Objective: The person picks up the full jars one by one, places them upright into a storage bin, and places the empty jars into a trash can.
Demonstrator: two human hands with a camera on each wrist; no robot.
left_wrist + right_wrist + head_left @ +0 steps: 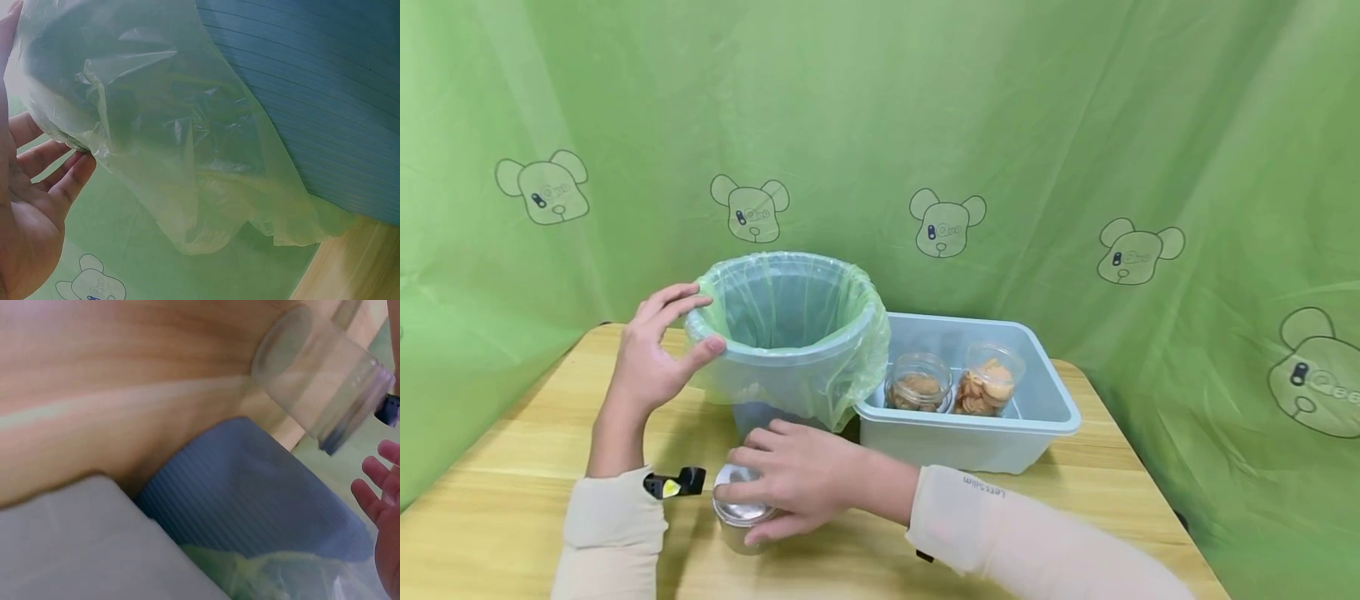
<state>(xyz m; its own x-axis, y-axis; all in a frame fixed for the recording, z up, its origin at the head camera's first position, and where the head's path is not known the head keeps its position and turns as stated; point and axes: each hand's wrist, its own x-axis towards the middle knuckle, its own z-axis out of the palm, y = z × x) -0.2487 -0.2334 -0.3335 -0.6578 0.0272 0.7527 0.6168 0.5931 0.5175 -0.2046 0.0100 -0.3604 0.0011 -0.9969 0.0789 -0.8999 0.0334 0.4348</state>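
Observation:
A blue trash bin (pixel 325 81) with ribbed sides stands on the table, lined with a thin green plastic bag (pixel 861 358) folded over its rim. My left hand (pixel 655 350) holds the bin's left rim through the bag, thumb at the front and fingers round the side. My right hand (pixel 808 471) is over a clear jar (pixel 312 378) with a silver lid (pixel 741 490), in front of the bin. In the right wrist view its fingers (pixel 367 499) are spread and apart from the jar. The jar looks empty and stands upright.
Right of the bin stands a light blue plastic tub (pixel 955 450). Inside are a clear jar of brown cookies (pixel 917 387) and a tilted jar of swirled cookies (pixel 985 387). A green curtain (pixel 850 125) with bear faces hangs behind the wooden table (pixel 1075 508).

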